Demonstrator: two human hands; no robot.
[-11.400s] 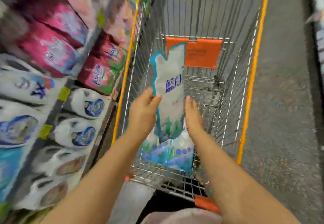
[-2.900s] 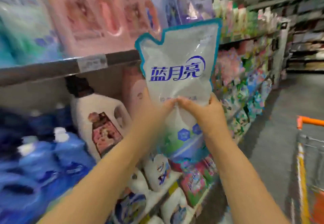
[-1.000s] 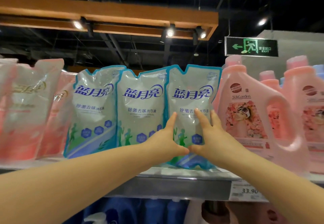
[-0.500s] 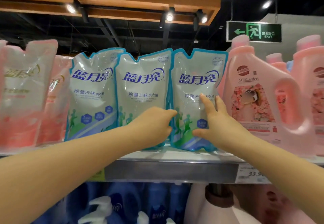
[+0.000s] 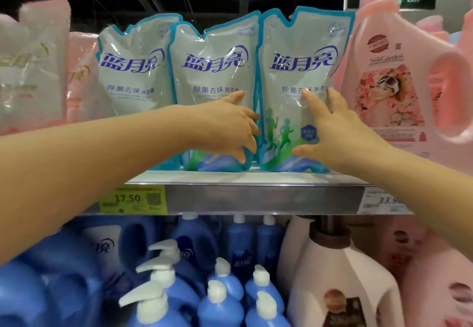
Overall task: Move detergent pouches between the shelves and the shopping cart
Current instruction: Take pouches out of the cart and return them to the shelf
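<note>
Three white pouches with blue edges stand side by side on the upper shelf. The right pouch stands upright next to a pink jug. My right hand lies flat on its front with the fingers spread toward its right edge and the thumb low. My left hand hangs in front of the middle pouch, fingers apart, with its fingertips at the gap between the middle and right pouches. The left pouch is untouched. The shopping cart is out of view.
Pink jugs crowd the shelf to the right and pale pink pouches to the left. A yellow price tag sits on the shelf edge. Below stand several blue pump bottles and a white jug.
The right pouch has settled upright on the shelf. My left hand has uncurled and spread. My right hand's fingers have slid toward the pouch's right edge. The view has moved closer.
</note>
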